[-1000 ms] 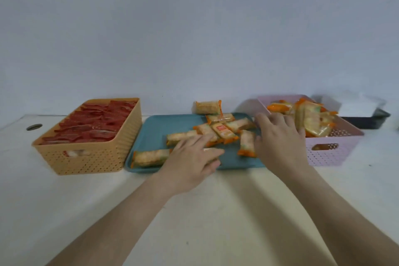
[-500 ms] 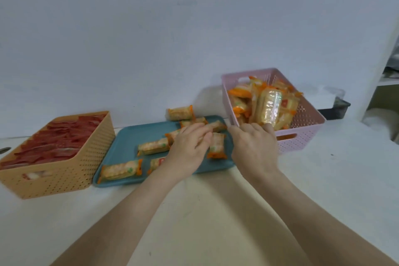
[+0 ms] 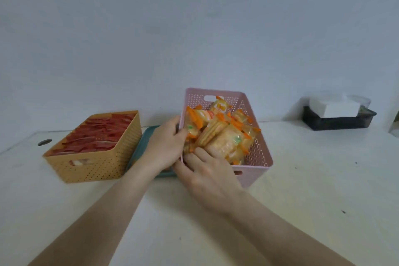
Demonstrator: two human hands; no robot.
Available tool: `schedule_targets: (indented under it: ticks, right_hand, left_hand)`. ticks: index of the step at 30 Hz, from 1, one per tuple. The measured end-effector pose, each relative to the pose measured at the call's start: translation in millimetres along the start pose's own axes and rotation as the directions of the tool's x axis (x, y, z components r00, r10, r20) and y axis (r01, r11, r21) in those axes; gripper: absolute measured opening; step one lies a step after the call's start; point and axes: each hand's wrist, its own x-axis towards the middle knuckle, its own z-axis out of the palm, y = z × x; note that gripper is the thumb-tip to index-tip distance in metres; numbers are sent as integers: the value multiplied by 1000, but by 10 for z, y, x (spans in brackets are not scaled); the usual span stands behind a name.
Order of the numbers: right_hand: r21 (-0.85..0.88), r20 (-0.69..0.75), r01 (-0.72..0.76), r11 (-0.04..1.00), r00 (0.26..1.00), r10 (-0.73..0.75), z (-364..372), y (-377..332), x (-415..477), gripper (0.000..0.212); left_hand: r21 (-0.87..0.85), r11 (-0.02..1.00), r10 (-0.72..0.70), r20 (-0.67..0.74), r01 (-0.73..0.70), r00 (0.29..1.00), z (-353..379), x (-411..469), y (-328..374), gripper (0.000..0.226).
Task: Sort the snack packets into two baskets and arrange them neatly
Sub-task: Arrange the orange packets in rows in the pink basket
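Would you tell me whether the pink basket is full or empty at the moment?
Nearly full: loosely heaped snack packets reach about the rim of the pink basket.

Background as I see it through the head camera: a plain, pale blue-grey wall (image 3: 194, 28) fills the upper half, softly and evenly lit. Below it lies a cream-white tabletop (image 3: 323, 179), with a round dark cable hole (image 3: 44, 142) near its far left edge. At far right, near the wall, a black tray (image 3: 336, 122) holds a white box (image 3: 332, 107).
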Motion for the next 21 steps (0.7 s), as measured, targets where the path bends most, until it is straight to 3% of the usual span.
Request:
schedule_targets:
  ticks: [4,6,8,10,12,13,15,16,18,19,21]
  right_hand:
    - [197,79,117,973,988,-135,-136,30,20,24]
    - [247,73,58,967,994,-78,-207,76,30,24]
    - [234,132,-132,963,986,103,-255,173,52,33]
    - [178,317,-370,912,899,303,-274,261,109,55]
    - [122,568,-510,851,739,362,-262,347,138,75]
    - [110,657,-540,834,669,347,-241,400,147,82]
    - [94,751,-545,833,588,300,-217,519,161,93]
    - [105,752,-538,836,593,288,-204,567,180,95]
    - [146,679,-526,838,669,303,-178,609,216,87]
    - [160,623,-517,841,714,320,-164,603,230,79]
    - [222,533,-548,807,761,370,-125,583,230,59]
  left_hand:
    - [12,1000,-25,-14,25,1000,-179,-110,-320,24]
    - [-89,993,-72,-4,71,997,-262,-177,-460,27]
    - [-185,974,-122,51,129,991,-271,-237,-553,25]
    - [-201,964,-163,85,177,983,-267,-297,-606,23]
    - [-99,982,-154,44,157,987,-260,-348,-634,28]
    - [49,993,-105,-42,107,994,-272,-358,-640,32]
    - [351,932,176,-213,-93,961,-313,-380,-542,37]
    - [400,891,314,-206,-213,927,-340,-390,-442,37]
    - [347,840,459,-45,-417,887,-364,-376,-291,39]
    - [301,836,457,77,-458,886,-354,-375,-214,43]
    - [248,886,323,274,-391,906,-307,-356,-148,62]
